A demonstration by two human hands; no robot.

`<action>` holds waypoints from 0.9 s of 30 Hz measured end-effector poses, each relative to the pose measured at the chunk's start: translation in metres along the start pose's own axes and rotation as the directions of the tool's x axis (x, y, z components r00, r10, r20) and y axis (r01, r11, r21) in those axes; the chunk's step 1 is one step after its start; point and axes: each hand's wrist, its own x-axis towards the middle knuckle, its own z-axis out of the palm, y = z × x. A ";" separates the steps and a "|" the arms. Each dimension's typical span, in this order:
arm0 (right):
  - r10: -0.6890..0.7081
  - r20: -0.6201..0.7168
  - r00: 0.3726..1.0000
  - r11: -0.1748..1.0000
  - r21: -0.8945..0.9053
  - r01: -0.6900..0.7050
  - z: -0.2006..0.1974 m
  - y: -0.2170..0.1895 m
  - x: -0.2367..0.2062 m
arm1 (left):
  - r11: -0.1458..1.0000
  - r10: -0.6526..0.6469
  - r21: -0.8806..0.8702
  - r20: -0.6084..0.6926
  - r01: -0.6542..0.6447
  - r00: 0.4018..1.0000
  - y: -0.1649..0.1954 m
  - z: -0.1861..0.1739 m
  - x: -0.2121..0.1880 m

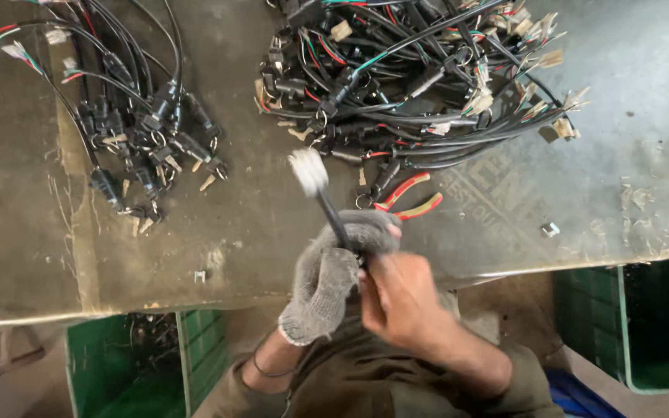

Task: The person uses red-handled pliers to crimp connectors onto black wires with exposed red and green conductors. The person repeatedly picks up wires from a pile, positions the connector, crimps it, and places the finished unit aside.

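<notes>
My left hand (325, 280), in a grey knit glove, grips a black cable (333, 218) that rises from it and ends in a blurred white connector (308, 170). My bare right hand (398, 298) closes against the glove from the right, on the lower end of the same cable. Both hands are just past the table's front edge. Red-handled pliers (409, 197) lie on the table right behind my hands.
A big pile of black wire harnesses (420, 77) covers the far middle of the worn table (257, 232); a smaller pile (137, 131) lies at the far left. Green crates stand below at left (118, 371) and right (644, 325). A small metal part (550, 229) lies at right.
</notes>
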 end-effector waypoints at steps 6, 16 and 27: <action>-0.174 -0.295 0.939 0.981 0.034 0.192 -0.068 -0.024 0.021 | 0.622 0.142 0.729 0.255 -0.286 0.957 -0.009 0.021 -0.001; 0.139 -0.112 0.984 0.091 0.991 0.099 -0.107 -0.001 0.009 | 0.872 0.216 0.333 0.397 -0.359 0.892 0.023 0.024 -0.003; 0.360 0.045 0.932 0.720 0.621 -0.308 0.003 0.049 0.032 | 0.966 -0.142 -0.179 0.235 0.187 0.962 -0.023 -0.042 0.023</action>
